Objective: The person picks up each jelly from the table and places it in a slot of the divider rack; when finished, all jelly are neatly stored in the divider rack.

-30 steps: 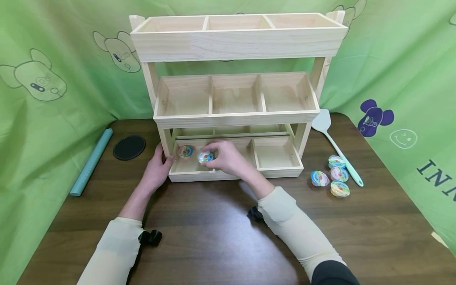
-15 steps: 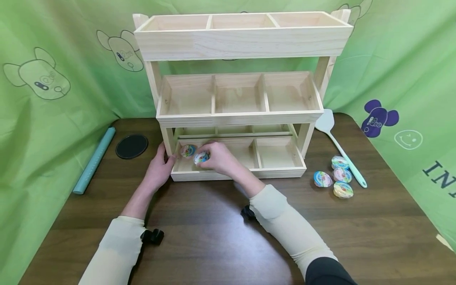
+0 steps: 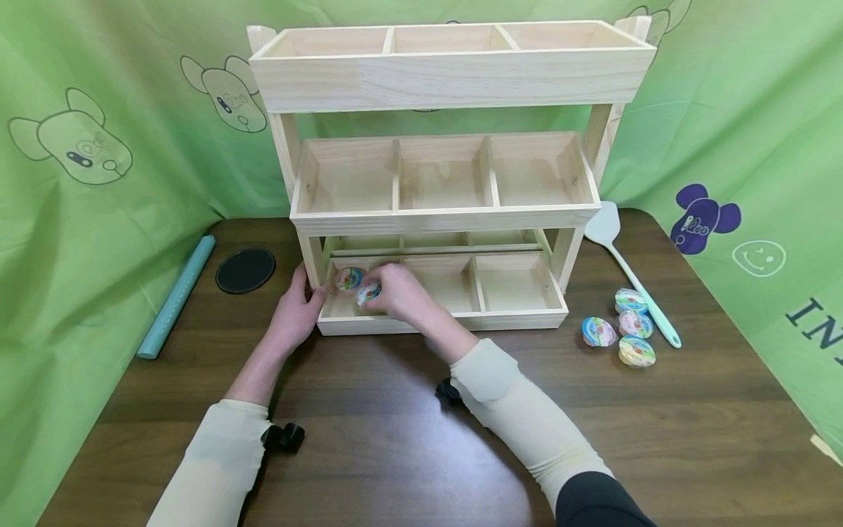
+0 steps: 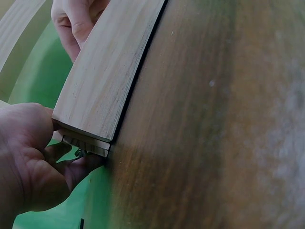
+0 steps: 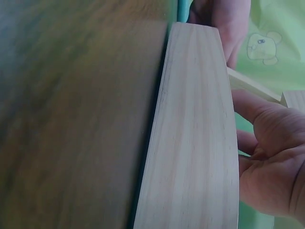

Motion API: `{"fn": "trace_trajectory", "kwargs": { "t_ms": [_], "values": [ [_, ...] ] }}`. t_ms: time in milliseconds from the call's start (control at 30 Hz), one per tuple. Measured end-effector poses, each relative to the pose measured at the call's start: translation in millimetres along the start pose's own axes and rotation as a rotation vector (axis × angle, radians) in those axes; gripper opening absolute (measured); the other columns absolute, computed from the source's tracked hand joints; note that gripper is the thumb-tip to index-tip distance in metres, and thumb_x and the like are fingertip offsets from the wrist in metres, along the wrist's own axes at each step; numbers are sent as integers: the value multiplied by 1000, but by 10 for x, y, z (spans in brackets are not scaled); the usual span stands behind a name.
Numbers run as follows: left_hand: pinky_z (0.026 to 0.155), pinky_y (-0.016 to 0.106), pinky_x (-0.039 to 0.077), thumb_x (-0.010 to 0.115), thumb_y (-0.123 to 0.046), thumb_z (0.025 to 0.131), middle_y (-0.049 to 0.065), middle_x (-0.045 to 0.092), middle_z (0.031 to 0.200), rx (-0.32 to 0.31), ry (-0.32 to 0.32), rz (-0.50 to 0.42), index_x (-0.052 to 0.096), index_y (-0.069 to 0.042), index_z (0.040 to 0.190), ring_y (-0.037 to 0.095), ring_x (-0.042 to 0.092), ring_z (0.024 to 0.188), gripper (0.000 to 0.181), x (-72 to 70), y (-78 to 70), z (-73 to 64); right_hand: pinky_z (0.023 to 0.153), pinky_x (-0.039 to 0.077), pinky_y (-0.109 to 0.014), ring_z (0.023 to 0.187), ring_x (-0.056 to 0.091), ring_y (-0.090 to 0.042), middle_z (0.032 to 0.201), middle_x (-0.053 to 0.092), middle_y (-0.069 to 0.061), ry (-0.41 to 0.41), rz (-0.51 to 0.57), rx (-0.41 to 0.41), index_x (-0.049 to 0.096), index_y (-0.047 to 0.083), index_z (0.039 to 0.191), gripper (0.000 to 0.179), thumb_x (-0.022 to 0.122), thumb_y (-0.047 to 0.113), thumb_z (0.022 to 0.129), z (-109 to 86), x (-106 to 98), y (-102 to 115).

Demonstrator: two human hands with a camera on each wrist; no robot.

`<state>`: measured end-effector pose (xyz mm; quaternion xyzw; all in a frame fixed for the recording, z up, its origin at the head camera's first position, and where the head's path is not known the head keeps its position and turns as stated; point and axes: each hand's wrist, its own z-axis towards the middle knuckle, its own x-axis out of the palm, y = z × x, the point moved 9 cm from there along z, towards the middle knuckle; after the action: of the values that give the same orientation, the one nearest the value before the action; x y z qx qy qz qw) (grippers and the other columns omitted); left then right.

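A three-tier wooden shelf stands on the table, each tier split into compartments. My right hand reaches into the left part of the bottom tier and pinches a jelly cup with a colourful printed lid. Just behind it, a second jelly cup lies in the left compartment. At the shelf's lower left end, my left hand grips the wood, its thumb at the front corner and fingers round the side. In the right wrist view the front board hides the pinched cup and the fingertips.
Several jelly cups lie on the table right of the shelf, beside a pale blue spatula. On the left are a black round disc and a light blue roll. Green printed cloth surrounds the table.
My right hand has moved slightly left with the pinched jelly cup, bringing it close to the cup in the left compartment. My left hand keeps its hold on the shelf. The head view has shifted a little.
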<state>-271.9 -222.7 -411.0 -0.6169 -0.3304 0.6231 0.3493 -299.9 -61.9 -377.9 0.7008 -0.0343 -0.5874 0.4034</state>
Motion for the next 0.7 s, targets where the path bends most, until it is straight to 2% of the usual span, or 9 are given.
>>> {"fn": "trace_trajectory", "kwargs": {
  "t_ms": [467,700],
  "values": [
    [112,57,31,46,-24,107,28,36,156,-1,-18,42,10,-11,163,43,39,138,67,-13,-4,3,77,49,-25,89,63,-19,102,73,-6,6,-30,16,75,6,111,35,86,16,79,24,48,20],
    [113,58,29,45,-25,108,28,32,158,-7,-9,49,8,-11,163,44,36,140,68,-8,10,-2,80,49,-25,92,63,-19,106,73,-6,23,-38,30,75,7,113,36,86,16,80,39,83,15]
  ]
}}
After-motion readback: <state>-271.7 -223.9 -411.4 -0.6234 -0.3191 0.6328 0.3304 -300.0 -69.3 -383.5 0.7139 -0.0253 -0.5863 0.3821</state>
